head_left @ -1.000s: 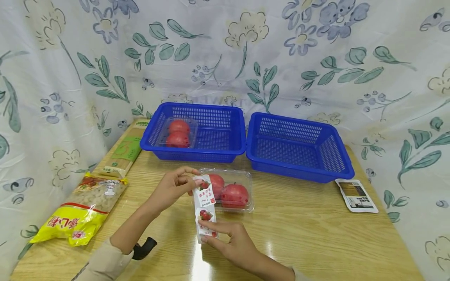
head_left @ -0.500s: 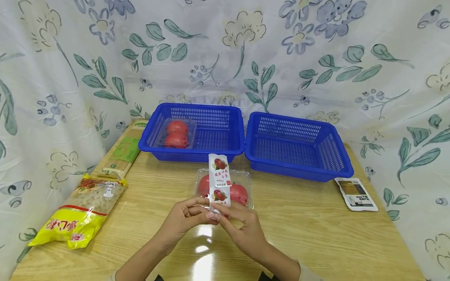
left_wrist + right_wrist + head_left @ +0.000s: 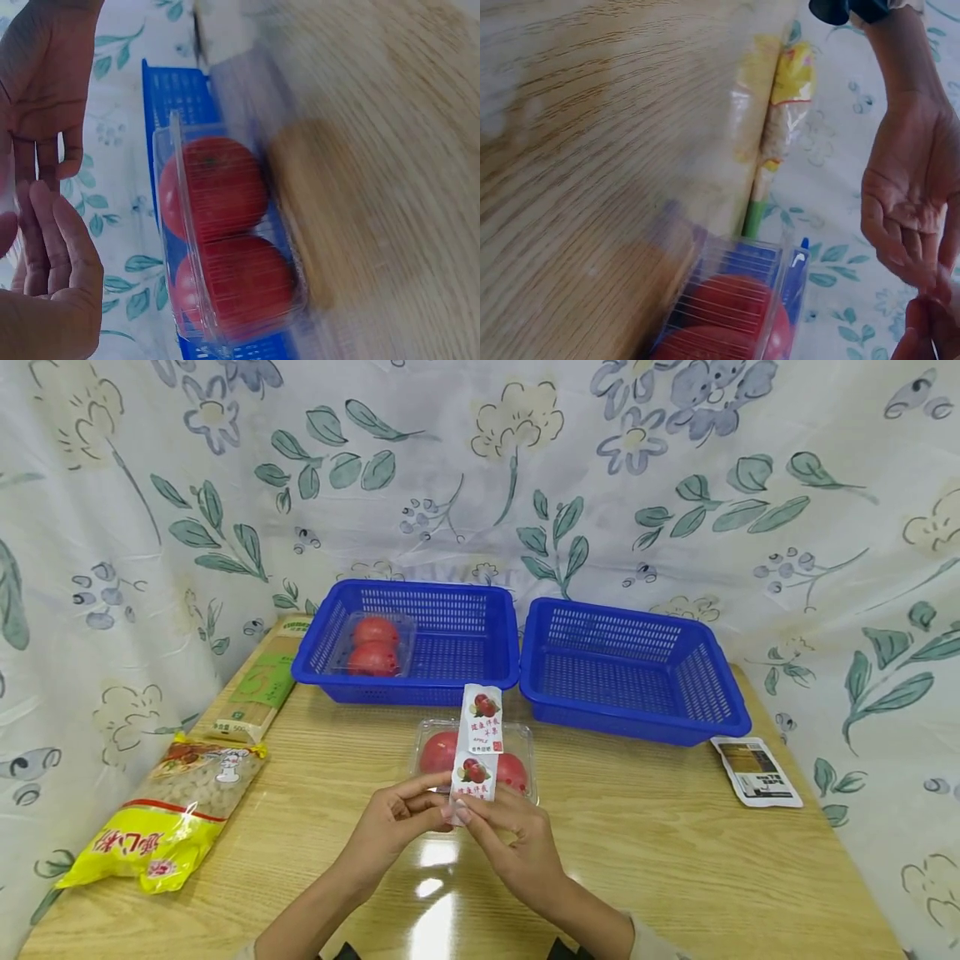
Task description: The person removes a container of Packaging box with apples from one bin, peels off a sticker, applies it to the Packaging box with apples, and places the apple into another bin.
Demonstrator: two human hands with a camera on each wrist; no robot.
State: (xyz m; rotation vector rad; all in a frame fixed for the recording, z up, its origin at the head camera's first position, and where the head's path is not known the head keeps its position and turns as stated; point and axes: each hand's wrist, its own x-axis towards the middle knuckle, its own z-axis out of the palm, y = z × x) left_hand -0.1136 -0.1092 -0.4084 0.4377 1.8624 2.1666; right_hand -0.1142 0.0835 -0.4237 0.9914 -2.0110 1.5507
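Note:
A paper strip of apple labels stands raised over the table, printed with red apples and lettering. My left hand pinches its lower end from the left, and my right hand pinches that same end from the right, the fingertips meeting. Behind the strip lies a clear plastic clamshell box holding two red apples, partly covered by the strip and hands. The left wrist view shows the box's lid shut over both apples. How the labels are gripped is hidden in both wrist views.
At the back left, a blue basket contains another clear box of apples. A second blue basket adjoins it. Noodles and a yellow pasta bag lie left; a white packet lies right.
The left hand has let go of the strip's top and now pinches its bottom end beside the right hand. The strip has risen and moved right, in front of the apple box.

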